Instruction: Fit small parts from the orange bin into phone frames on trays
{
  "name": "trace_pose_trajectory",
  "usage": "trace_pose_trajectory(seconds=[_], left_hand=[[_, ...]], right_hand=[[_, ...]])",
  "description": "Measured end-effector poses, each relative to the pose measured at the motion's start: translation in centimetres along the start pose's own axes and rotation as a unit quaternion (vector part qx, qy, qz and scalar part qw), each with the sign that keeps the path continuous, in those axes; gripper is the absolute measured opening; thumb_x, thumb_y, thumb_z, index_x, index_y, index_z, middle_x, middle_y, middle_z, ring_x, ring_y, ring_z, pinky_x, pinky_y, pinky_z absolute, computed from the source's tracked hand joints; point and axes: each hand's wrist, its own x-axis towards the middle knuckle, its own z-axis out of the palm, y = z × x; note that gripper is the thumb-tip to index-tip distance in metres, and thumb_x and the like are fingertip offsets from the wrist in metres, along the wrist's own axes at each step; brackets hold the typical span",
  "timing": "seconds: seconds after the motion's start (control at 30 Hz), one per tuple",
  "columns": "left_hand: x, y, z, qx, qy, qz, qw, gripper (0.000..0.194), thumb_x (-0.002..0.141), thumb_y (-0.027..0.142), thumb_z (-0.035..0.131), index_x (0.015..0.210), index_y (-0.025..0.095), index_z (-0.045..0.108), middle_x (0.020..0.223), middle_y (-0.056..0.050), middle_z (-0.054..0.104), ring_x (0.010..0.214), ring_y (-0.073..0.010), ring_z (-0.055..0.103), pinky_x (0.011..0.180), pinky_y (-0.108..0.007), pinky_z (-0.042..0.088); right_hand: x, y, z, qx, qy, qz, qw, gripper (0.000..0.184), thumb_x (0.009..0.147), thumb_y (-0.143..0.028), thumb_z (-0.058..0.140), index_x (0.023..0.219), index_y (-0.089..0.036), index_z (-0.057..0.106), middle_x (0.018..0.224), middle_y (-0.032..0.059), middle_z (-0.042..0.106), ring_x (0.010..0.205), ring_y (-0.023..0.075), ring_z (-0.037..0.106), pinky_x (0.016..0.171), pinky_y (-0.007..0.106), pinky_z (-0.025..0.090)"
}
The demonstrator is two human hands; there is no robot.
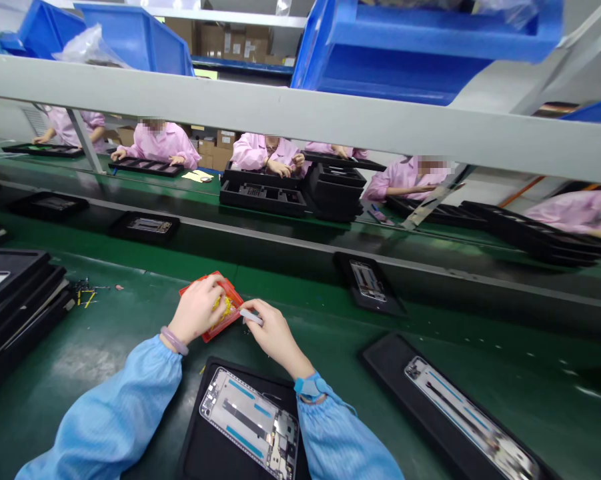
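My left hand (200, 308) reaches over a small red tray (223, 325) of tiny yellow parts (225, 308). Its fingers are bent down into the tray, and what they pinch, if anything, is hidden. At the tray's right edge, my right hand (275, 333) grips a short pale grey stick-like tool (251, 317) between thumb and fingers. Below both hands, an opened phone frame (247, 420) lies on a black foam tray (200, 437). It has blue strips, a dark ribbon cable and a circuit board at its lower right end.
Black trays (20, 300) are stacked at left beside loose small parts (86, 293). Another phone frame in a black tray (387, 360) lies at right. More trays (347, 273) rest along the dark belt. A white beam (280, 110) crosses overhead; co-workers in pink sit beyond.
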Motion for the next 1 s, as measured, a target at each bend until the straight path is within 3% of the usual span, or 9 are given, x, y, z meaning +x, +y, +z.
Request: trace_pose_trajectory(seconds=[0.27,0.43,0.53,0.6,0.7,0.8,0.87,1.0], left_hand=[[0.1,-3.4,0.0,0.009,-0.031,-0.032,0.999,0.017,0.075,0.015,0.054,0.06,0.02,0.059,0.103,-0.007,0.066,0.09,-0.0255,0.06,0.089,-0.048,0.042],[0.1,-2.8,-0.2,-0.02,-0.041,-0.037,0.998,0.021,0.076,0.011,0.048,0.079,0.019,0.066,0.112,-0.009,0.063,0.099,-0.0269,0.058,0.088,-0.046,0.043],[0.2,-2.1,-0.3,-0.052,-0.05,-0.031,0.997,0.026,0.081,0.014,0.043,0.09,0.021,0.067,0.112,-0.008,0.063,0.102,-0.0257,0.058,0.089,-0.045,0.044],[0.3,-1.5,-0.3,-0.128,-0.065,-0.015,0.989,0.025,0.084,0.017,0.043,0.095,0.021,0.065,0.111,-0.007,0.063,0.105,-0.0236,0.057,0.091,-0.041,0.045],[0.3,-0.7,-0.1,-0.257,-0.093,0.0,0.962,0.016,0.085,0.022,0.051,0.092,0.02,0.065,0.107,-0.007,0.063,0.103,-0.0219,0.058,0.093,-0.037,0.045],[0.2,-0.3,0.2,-0.284,-0.102,-0.013,0.953,0.01,0.083,0.022,0.055,0.08,0.02,0.063,0.104,-0.006,0.063,0.098,-0.0212,0.059,0.09,-0.037,0.046],[0.2,-0.3,0.3,-0.288,-0.098,-0.016,0.953,0.011,0.083,0.02,0.053,0.076,0.02,0.061,0.101,-0.006,0.062,0.096,-0.0205,0.059,0.089,-0.036,0.047],[0.1,-0.2,0.4,-0.285,-0.086,-0.019,0.954,0.011,0.087,0.02,0.047,0.081,0.019,0.057,0.092,-0.006,0.061,0.09,-0.0202,0.058,0.085,-0.036,0.047]], right_hand=[[0.5,1.2,0.5,0.057,0.027,0.012,0.998,0.023,0.075,-0.011,0.043,0.081,-0.022,0.062,0.077,0.0034,0.065,0.075,0.0206,0.062,0.069,0.03,0.045],[0.5,1.2,0.7,0.108,0.018,0.056,0.992,0.02,0.078,-0.018,0.046,0.096,-0.022,0.053,0.073,-0.0007,0.065,0.061,0.0174,0.06,0.061,0.027,0.044],[0.5,1.0,0.7,0.121,0.013,0.053,0.991,0.014,0.08,-0.021,0.045,0.093,-0.023,0.049,0.074,-0.0007,0.065,0.065,0.0178,0.061,0.064,0.028,0.043],[0.4,1.0,0.8,0.13,0.004,0.041,0.991,0.013,0.08,-0.022,0.045,0.093,-0.023,0.047,0.075,-0.0009,0.065,0.069,0.0181,0.062,0.067,0.028,0.043],[0.4,0.9,0.8,0.138,-0.015,0.024,0.99,0.015,0.08,-0.02,0.045,0.095,-0.024,0.045,0.077,-0.0014,0.065,0.072,0.0179,0.062,0.069,0.028,0.043],[0.3,0.8,0.8,0.133,-0.021,0.015,0.991,0.017,0.08,-0.018,0.045,0.096,-0.023,0.045,0.078,-0.0014,0.065,0.072,0.0174,0.062,0.068,0.028,0.043],[0.2,0.6,0.9,0.113,0.001,0.019,0.993,0.018,0.079,-0.018,0.045,0.097,-0.023,0.047,0.083,0.0,0.065,0.069,0.0166,0.061,0.066,0.028,0.044],[0.0,0.2,1.1,0.033,0.103,0.009,0.994,0.008,0.08,-0.026,0.051,0.085,-0.022,0.055,0.086,0.0042,0.061,0.073,0.0184,0.06,0.065,0.029,0.046]])
